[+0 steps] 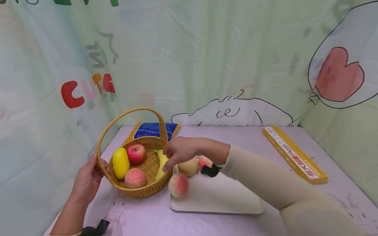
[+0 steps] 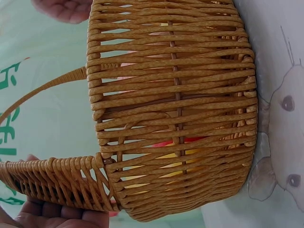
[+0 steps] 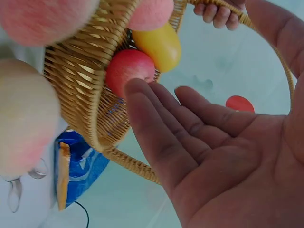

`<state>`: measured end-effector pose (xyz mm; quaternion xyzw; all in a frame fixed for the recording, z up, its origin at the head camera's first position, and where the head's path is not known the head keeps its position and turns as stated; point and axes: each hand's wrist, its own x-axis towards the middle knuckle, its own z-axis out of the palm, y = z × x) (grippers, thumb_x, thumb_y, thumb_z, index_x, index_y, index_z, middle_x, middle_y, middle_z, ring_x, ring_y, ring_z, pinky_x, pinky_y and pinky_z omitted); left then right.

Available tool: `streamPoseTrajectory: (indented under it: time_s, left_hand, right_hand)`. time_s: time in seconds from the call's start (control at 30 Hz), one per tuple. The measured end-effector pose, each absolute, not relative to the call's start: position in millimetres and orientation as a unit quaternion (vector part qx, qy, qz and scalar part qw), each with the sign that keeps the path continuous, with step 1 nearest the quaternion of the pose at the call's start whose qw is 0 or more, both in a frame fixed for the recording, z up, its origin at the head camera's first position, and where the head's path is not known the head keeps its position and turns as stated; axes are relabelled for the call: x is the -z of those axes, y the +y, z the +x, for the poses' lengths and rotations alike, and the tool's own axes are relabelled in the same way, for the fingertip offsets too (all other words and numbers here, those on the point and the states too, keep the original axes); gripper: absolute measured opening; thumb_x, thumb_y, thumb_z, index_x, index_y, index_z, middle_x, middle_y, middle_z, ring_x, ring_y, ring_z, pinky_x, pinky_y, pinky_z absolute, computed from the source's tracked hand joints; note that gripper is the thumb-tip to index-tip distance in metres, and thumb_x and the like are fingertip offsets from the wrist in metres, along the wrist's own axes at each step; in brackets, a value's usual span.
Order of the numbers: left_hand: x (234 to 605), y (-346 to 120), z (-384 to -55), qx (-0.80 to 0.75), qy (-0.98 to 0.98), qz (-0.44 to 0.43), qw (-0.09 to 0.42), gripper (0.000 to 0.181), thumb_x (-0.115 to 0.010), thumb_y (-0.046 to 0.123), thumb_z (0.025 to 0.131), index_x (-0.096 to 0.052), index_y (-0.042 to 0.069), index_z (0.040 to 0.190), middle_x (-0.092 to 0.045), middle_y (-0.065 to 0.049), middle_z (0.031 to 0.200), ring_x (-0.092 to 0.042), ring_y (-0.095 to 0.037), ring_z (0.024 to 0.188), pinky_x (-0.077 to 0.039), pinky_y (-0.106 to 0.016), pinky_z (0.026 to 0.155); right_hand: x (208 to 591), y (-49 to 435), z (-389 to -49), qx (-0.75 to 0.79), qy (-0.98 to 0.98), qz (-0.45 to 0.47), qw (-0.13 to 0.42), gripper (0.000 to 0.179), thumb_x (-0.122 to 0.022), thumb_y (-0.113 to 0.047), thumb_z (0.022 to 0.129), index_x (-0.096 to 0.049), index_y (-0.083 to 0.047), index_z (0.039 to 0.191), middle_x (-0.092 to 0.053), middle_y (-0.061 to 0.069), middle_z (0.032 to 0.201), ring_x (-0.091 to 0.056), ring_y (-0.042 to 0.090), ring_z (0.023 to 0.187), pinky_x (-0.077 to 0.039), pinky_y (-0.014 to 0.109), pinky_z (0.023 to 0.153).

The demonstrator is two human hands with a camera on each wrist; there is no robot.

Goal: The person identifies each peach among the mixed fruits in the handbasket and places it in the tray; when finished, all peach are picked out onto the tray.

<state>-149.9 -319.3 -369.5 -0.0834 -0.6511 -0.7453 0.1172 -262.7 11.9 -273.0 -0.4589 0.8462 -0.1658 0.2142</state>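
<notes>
A wicker basket (image 1: 141, 193) stands on the left, holding a yellow oval fruit (image 1: 121, 164), a red apple (image 1: 136, 153), a pink peach (image 1: 135, 178) and a banana (image 1: 162, 159). My left hand (image 1: 86, 179) grips the foot of the basket's arched handle (image 2: 57, 183), fingers beneath it in the left wrist view. Over the right rim, my right hand (image 1: 182, 150) hovers beside the banana, which it partly covers. Seen in the right wrist view, its palm (image 3: 237, 166) faces the camera with nothing in it, fingers extended.
A pale tray (image 1: 218, 198) lies right of the basket, with a peach (image 1: 178, 185), a yellowish peach (image 1: 188, 167) and another peach (image 1: 204, 161) partly behind the right wrist. A blue-and-yellow bag (image 1: 150, 130) lies behind the basket. The pasta box (image 1: 295, 155) lies far right.
</notes>
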Motion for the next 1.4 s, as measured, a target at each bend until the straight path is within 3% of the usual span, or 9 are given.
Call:
streamPoseTrajectory:
  time_s: [0.2, 0.43, 0.63, 0.83, 1.03, 1.27, 1.4]
  left_hand:
    - [369.6, -321.9, -150.3, 0.748, -0.65, -0.073, 0.112, 0.04, -0.035, 0.04, 0.113, -0.063, 0.013, 0.101, -0.065, 0.003, 0.086, -0.063, -0.012, 0.079, -0.055, -0.019, 0.084]
    - [367.1, -321.0, -152.2, 0.752, -0.647, -0.065, 0.109, 0.042, -0.036, 0.04, 0.113, -0.064, 0.013, 0.098, -0.065, 0.003, 0.085, -0.064, -0.012, 0.078, -0.056, -0.02, 0.083]
    - [365.0, -318.5, -156.1, 0.751, -0.65, -0.057, 0.104, 0.039, -0.038, 0.042, 0.112, -0.062, 0.015, 0.101, -0.065, 0.003, 0.086, -0.063, -0.012, 0.079, -0.055, -0.02, 0.083]
    - [366.6, -318.3, -156.5, 0.738, -0.663, -0.05, 0.114, 0.043, -0.037, 0.042, 0.113, -0.063, 0.013, 0.095, -0.064, 0.003, 0.084, -0.062, -0.013, 0.078, -0.055, -0.021, 0.083]
    - [369.1, -319.6, -153.3, 0.736, -0.664, -0.047, 0.121, 0.043, -0.036, 0.042, 0.113, -0.062, 0.013, 0.097, -0.063, 0.003, 0.084, -0.062, -0.013, 0.077, -0.055, -0.021, 0.082]
    - [369.7, -318.5, -152.9, 0.745, -0.653, -0.055, 0.125, 0.044, -0.037, 0.042, 0.113, -0.063, 0.012, 0.094, -0.064, 0.003, 0.082, -0.063, -0.012, 0.076, -0.055, -0.021, 0.081]
    - [368.9, -318.9, -154.4, 0.742, -0.658, -0.047, 0.125, 0.044, -0.037, 0.043, 0.113, -0.063, 0.013, 0.093, -0.064, 0.003, 0.082, -0.062, -0.012, 0.076, -0.055, -0.021, 0.082]
  right_hand:
    - [265.3, -14.9, -278.9, 0.148, 0.829, -0.489, 0.229, 0.055, -0.078, -0.045, 0.09, -0.069, 0.002, 0.117, -0.061, -0.003, 0.089, -0.052, 0.008, 0.076, -0.044, 0.022, 0.07]
    - [265.1, -44.2, -294.4, 0.132, 0.826, -0.505, 0.216, 0.063, -0.08, -0.048, 0.087, -0.067, -0.006, 0.133, -0.072, 0.001, 0.119, -0.063, 0.008, 0.104, -0.053, 0.022, 0.09]
    - [269.4, -66.1, -303.6, 0.109, 0.818, -0.516, 0.23, 0.065, -0.08, -0.046, 0.089, -0.065, -0.004, 0.136, -0.07, 0.004, 0.125, -0.062, 0.015, 0.11, -0.053, 0.027, 0.097]
    - [279.6, -87.5, -306.8, 0.1, 0.82, -0.509, 0.243, 0.072, -0.082, -0.047, 0.087, -0.061, -0.007, 0.142, -0.068, 0.003, 0.131, -0.061, 0.014, 0.116, -0.052, 0.025, 0.099]
    - [293.4, -109.3, -302.8, 0.09, 0.811, -0.527, 0.237, 0.061, -0.081, -0.047, 0.088, -0.066, -0.006, 0.131, -0.069, 0.001, 0.118, -0.06, 0.014, 0.107, -0.052, 0.022, 0.092]
    - [311.2, -127.6, -304.4, 0.1, 0.807, -0.523, 0.254, 0.063, -0.083, -0.045, 0.087, -0.066, -0.008, 0.135, -0.066, -0.001, 0.121, -0.06, 0.013, 0.108, -0.052, 0.022, 0.093]
    - [318.5, -133.1, -307.1, 0.097, 0.803, -0.527, 0.26, 0.046, -0.082, -0.043, 0.088, -0.071, -0.009, 0.118, -0.065, -0.004, 0.101, -0.057, 0.011, 0.094, -0.049, 0.019, 0.081]
